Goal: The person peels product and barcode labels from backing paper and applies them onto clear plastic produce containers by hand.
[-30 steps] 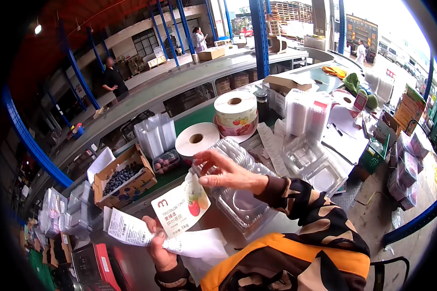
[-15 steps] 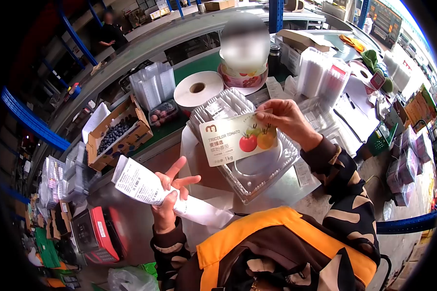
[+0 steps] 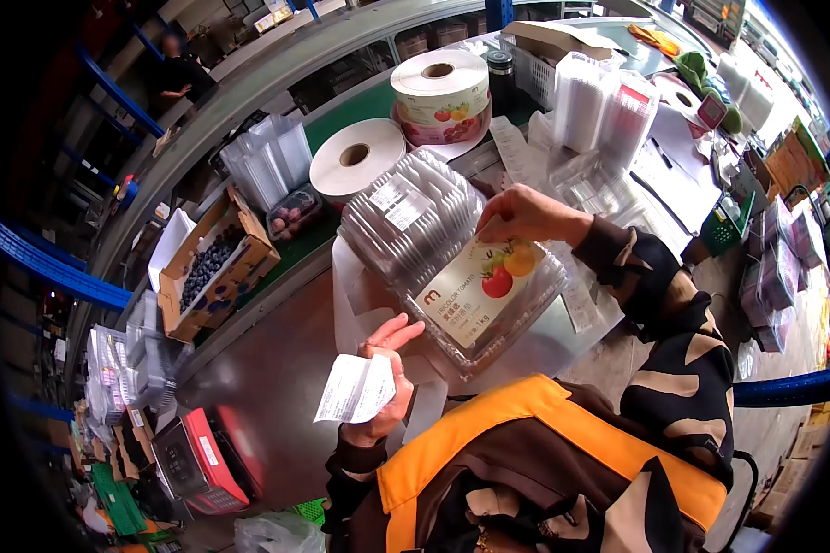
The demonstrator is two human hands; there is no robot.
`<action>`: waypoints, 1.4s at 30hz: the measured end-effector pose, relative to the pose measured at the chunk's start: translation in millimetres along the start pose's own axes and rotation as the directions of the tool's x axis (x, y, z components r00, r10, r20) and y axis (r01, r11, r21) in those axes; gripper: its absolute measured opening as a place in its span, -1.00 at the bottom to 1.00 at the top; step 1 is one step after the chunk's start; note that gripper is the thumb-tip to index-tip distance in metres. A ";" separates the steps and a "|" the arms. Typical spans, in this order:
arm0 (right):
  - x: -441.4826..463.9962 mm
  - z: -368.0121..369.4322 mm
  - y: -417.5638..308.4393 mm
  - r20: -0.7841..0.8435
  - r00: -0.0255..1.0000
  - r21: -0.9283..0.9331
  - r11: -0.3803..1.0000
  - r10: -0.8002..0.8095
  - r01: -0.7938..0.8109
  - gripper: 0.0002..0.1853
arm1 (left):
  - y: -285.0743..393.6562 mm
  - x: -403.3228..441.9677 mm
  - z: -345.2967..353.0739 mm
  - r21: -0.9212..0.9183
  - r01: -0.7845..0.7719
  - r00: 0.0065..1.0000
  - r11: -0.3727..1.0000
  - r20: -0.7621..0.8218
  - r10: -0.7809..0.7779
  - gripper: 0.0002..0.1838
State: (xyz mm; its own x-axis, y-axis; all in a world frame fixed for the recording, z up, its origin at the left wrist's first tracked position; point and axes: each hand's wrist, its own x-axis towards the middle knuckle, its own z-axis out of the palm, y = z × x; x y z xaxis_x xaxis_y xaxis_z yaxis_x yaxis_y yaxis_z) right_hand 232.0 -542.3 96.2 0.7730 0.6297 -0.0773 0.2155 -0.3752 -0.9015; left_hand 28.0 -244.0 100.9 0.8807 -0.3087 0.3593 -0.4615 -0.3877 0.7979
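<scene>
My right hand [image 3: 533, 217] pinches the upper edge of a tricolor tomato label [image 3: 475, 293]. The label lies over, and seems to touch, the lid of a clear plastic clamshell box [image 3: 539, 309]. Close to the box's left corner is my left hand [image 3: 387, 392], holding a folded strip of printed white labels [image 3: 355, 389], its first fingers stretched toward the box. White backing paper hangs behind that hand. A stack of nested clear clamshells [image 3: 410, 221] stands just behind the box, with a printed sticker on its top.
Label rolls [image 3: 441, 88] and a white roll [image 3: 355, 157] stand on the green surface. To the left are a carton of blueberries [image 3: 214, 267] and a red scale [image 3: 207, 461]. Clear containers [image 3: 586, 101] and papers [image 3: 678, 189] are at right. A person [image 3: 183, 74] stands far back.
The tomato label has come down onto the clamshell lid, my right hand still on its edge. My left hand has moved right with the label strip, now turned and more folded.
</scene>
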 end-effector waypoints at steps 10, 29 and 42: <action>-37.0 46.2 -24.8 -0.312 0.937 -0.607 0.792 -0.160 -0.067 -0.26 | -29.7 15.5 39.0 0.202 -0.335 0.927 0.920 0.246 0.284 -0.78; -95.4 14.9 17.2 -0.276 0.961 -0.886 0.394 -0.022 -0.246 -0.09 | -32.4 -14.4 56.0 0.066 -0.287 0.953 0.956 -0.082 0.292 -0.83; -84.8 65.5 -43.3 0.527 0.752 -0.675 0.343 -0.396 0.653 -0.48 | -47.7 2.5 21.9 0.102 0.033 0.959 0.994 -0.285 -0.003 -0.74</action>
State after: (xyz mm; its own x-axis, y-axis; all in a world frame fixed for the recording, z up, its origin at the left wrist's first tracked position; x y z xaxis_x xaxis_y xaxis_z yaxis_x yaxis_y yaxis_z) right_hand 118.1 -534.8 113.9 0.1822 0.9804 0.0744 0.9816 -0.1769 -0.0725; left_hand 49.9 -245.3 53.1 0.8761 -0.0471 0.4799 -0.4402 -0.4842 0.7562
